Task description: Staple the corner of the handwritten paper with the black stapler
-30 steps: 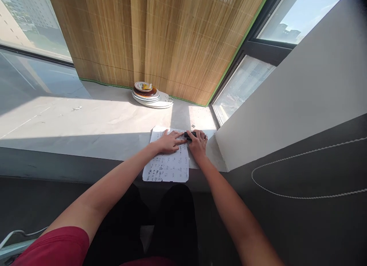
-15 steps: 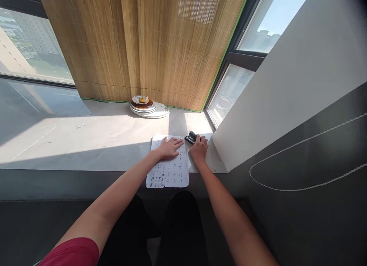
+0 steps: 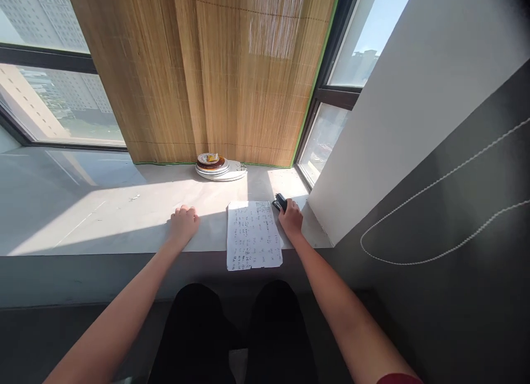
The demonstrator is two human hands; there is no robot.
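Observation:
My left hand rests on the pale window sill, left of the paper and apart from it. Its fingers are curled in, and nothing shows in them. A white sheet of paper with rows of handwriting lies on the sill, its near end jutting past the front edge. Just right of the paper, my right hand is closed around a black stapler. The stapler's two arms point away from me, and its rear part is hidden by my fingers.
A stack of plates stands at the back of the sill, against a bamboo blind. A white wall rises close by on the right, with a looped beaded cord hanging there. Windows flank the blind.
My left hand has lifted off the paper, moved left onto the bare sill, and its fingers have curled. My right hand stays on the stapler. The view has shifted slightly.

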